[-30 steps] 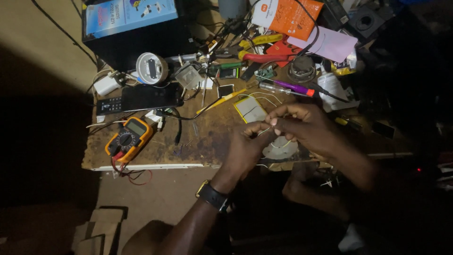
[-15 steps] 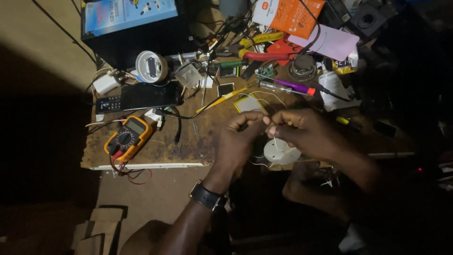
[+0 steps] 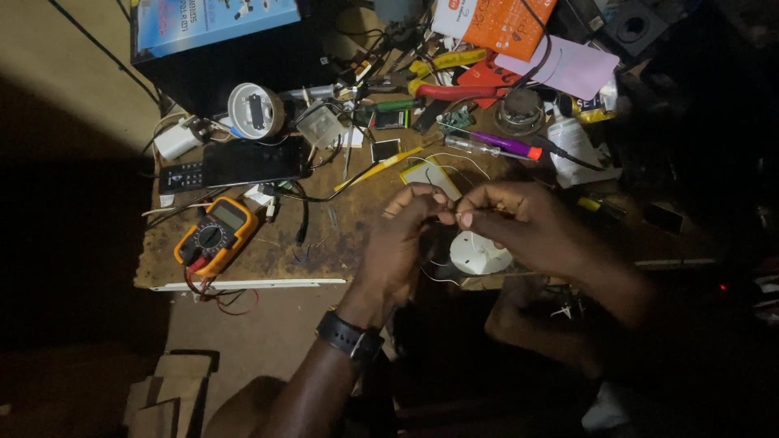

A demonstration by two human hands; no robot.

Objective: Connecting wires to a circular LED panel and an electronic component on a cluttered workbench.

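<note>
My left hand (image 3: 402, 243) and my right hand (image 3: 519, 223) meet fingertip to fingertip over the front edge of a worn wooden bench (image 3: 324, 243). Both pinch thin white wires (image 3: 448, 212) that run down to a small round white part (image 3: 479, 253) lying just under the right hand. A black watch (image 3: 350, 337) sits on my left wrist. A flat yellowish battery pack (image 3: 430, 174) lies just beyond the fingers.
An orange multimeter (image 3: 215, 237) with red and black leads sits at the bench's left front. Behind it lie a black remote (image 3: 243, 162), a white round device (image 3: 253, 111), a white plug (image 3: 178, 139), pliers with red handles (image 3: 462, 91), screwdrivers, an orange box (image 3: 499, 24) and a pink sheet (image 3: 568, 69).
Both hands have stayed together on the wires, with small finger shifts. The round white part has come more into view below the right hand.
</note>
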